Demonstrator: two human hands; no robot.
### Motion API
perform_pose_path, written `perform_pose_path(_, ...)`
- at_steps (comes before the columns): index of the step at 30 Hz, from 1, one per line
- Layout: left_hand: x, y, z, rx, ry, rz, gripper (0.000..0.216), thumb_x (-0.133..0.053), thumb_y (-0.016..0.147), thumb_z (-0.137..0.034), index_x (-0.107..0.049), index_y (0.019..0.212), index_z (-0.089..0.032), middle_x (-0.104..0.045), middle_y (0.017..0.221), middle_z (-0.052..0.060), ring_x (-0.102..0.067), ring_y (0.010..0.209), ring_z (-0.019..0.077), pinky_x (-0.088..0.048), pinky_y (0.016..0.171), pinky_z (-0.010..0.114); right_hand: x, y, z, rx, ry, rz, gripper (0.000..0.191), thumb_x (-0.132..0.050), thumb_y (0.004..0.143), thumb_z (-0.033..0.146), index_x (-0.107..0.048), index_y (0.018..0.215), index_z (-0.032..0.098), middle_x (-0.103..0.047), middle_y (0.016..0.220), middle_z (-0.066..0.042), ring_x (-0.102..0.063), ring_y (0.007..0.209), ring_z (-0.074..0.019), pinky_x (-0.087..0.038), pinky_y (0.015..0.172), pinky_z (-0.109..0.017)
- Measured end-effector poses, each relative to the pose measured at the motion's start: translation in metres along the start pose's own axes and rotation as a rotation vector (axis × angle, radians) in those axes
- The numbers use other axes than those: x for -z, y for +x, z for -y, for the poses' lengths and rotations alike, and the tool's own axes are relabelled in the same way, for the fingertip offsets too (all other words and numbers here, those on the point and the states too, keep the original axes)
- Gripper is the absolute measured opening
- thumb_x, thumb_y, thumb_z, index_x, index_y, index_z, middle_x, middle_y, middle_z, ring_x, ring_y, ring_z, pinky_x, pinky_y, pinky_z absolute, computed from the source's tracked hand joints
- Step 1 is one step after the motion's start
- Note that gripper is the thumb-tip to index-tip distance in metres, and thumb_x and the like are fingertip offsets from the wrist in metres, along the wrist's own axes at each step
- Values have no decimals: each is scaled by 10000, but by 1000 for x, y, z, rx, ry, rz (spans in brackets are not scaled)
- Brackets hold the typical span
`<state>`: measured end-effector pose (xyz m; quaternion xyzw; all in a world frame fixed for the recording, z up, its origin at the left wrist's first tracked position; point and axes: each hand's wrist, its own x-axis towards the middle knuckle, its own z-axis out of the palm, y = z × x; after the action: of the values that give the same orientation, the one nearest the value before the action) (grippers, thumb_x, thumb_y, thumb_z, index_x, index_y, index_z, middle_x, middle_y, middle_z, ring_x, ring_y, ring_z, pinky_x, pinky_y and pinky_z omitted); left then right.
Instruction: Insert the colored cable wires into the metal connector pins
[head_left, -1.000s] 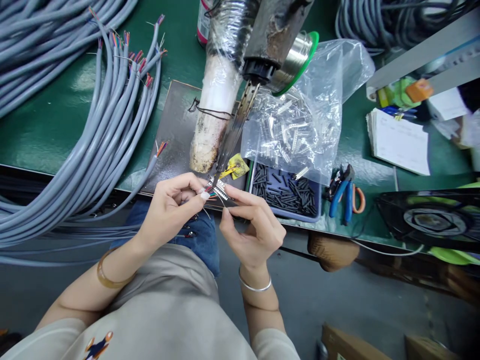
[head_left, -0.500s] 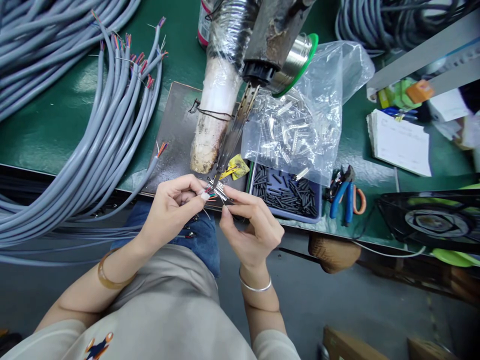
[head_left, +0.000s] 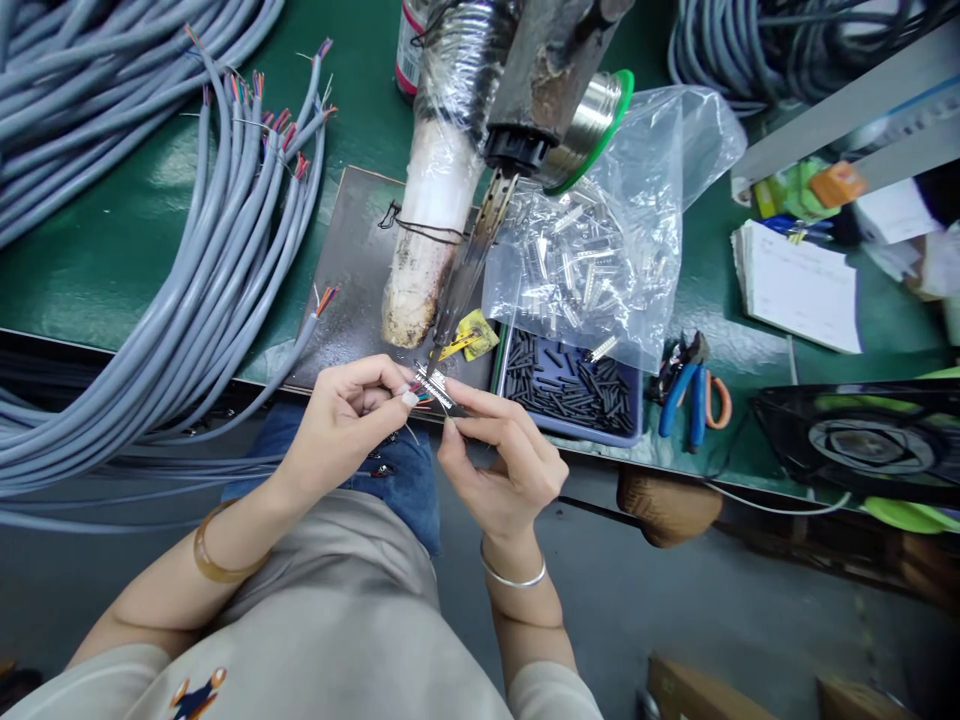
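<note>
Gripping with closed fingers, the left hand (head_left: 352,408) holds thin multicoloured wires (head_left: 420,393), the right hand (head_left: 514,450) a small silvery toothed metal connector (head_left: 437,389), by a brownish slotted soldering iron (head_left: 474,255) near the green tabletop's (head_left: 716,290) edge.

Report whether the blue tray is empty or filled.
Partly filled: small black pieces lie in the blue tray, bare floor showing between some. A bag hides its back edge.

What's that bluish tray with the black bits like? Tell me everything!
The tray is shallow, bluish-purple, roughly rectangular and looks plastic. It lies flat on the green table, near the front edge. Loose inside are many short, thin black pieces, pointing every which way. A clear bag overlaps its far side, covering part of the rim.
</note>
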<state>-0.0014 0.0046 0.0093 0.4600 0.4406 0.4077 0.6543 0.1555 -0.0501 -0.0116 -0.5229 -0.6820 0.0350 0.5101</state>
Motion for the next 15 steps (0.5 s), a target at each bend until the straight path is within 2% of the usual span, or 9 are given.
perform_pose_path(3, 2, -3, 0, 19, 12, 42, 201, -777, 765, -246, -629, 669, -148, -669, 741, 23, -441, 481, 43, -337, 418, 175, 1, 0, 0, -41, 18, -20, 198, -712, 858, 70, -666, 922, 252, -818, 1063, -40, -801, 893, -194, -670, 741, -317)
perform_pose_path(6, 5, -8, 1, 54, 7, 73, 182, -777, 796, -263, -633, 744, -164, -541, 547, -46, -399, 402, 45, -321, 381, 170, 0, -2, 0, -161, 96, -33, 158, -714, 877, 90, -666, 897, 239, -817, 1001, -37, -799, 901, -200, -672, 775, -343)
perform_pose_path(8, 6, -10, 2, 55, 1, 65, 182, -773, 810, -259, -619, 766, -172, -491, 491, -70, -411, 384, 52, -342, 380, 166, 0, -4, 0, -239, 158, -43, 138, -714, 886, 101, -664, 881, 229, -814, 986, -39, -795, 910, -198, -672, 790, -349)
perform_pose_path(11, 6, -11, 4, 25, -7, 40, 189, -772, 807, -237, -607, 747, -167, -555, 572, -45, -423, 412, 42, -350, 388, 159, -3, -6, 1, -256, 194, -56, 142, -713, 888, 90, -672, 899, 225, -812, 1003, -37, -792, 917, -187, -668, 799, -339)
perform_pose_path(15, 5, -9, 5, -16, -53, 11, 198, -781, 784, -219, -599, 730, -165, -629, 703, -14, -447, 478, 39, -384, 431, 161, -6, -7, 1, -134, 91, -59, 183, -716, 882, 72, -680, 949, 238, -815, 1024, -34, -795, 919, -187, -663, 794, -330)
